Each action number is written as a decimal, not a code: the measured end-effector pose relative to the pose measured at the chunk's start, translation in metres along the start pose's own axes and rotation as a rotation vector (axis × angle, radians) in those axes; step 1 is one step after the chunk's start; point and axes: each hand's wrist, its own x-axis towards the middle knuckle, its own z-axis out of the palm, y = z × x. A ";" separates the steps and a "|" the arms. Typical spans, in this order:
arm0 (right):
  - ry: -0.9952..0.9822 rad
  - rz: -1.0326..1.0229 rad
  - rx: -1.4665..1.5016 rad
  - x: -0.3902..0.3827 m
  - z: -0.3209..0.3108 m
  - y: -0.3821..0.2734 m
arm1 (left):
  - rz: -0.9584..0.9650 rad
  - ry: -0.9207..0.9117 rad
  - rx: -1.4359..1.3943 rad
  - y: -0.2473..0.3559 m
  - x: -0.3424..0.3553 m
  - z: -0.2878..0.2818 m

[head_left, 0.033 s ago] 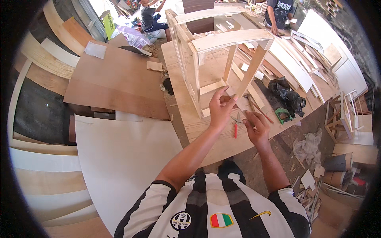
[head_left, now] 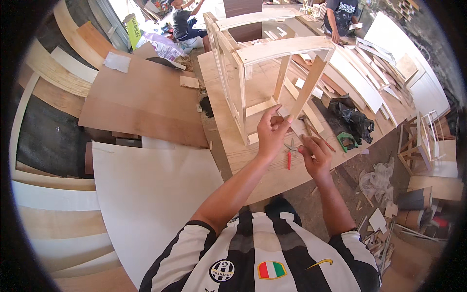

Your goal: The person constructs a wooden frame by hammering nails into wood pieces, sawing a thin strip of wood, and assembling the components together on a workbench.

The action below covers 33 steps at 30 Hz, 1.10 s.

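In front of me my left hand point(head_left: 273, 131) and my right hand point(head_left: 315, 153) are both closed, with a thin, narrow strip point(head_left: 296, 130) running between their fingertips. Its material is too small to tell. Just beyond my left hand stands an open wooden frame point(head_left: 284, 47) with upright legs and rails, on a plywood-topped table point(head_left: 262, 170). Between my hands, lower down on the tabletop, lies a pair of red-handled snips point(head_left: 290, 155). A hammer point(head_left: 318, 136) rests past my right fingers, partly hidden.
A black plastic bag point(head_left: 351, 117) and a green object point(head_left: 347, 141) lie on the table's right side. Long boards point(head_left: 357, 80) are piled beyond. Large sheets point(head_left: 155, 180) lean at left; offcuts point(head_left: 379, 233) litter the floor at right. Two people point(head_left: 187, 24) are at the back.
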 end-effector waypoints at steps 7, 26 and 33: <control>0.052 -0.134 -0.108 0.035 -0.019 -0.023 | 0.181 -0.061 -0.003 0.060 -0.003 0.018; 0.232 -0.257 -0.303 0.112 -0.025 -0.098 | 0.964 -0.051 0.687 0.181 0.038 0.004; 0.208 -0.242 -0.422 0.165 0.021 -0.156 | 1.014 0.021 0.722 0.200 0.105 -0.053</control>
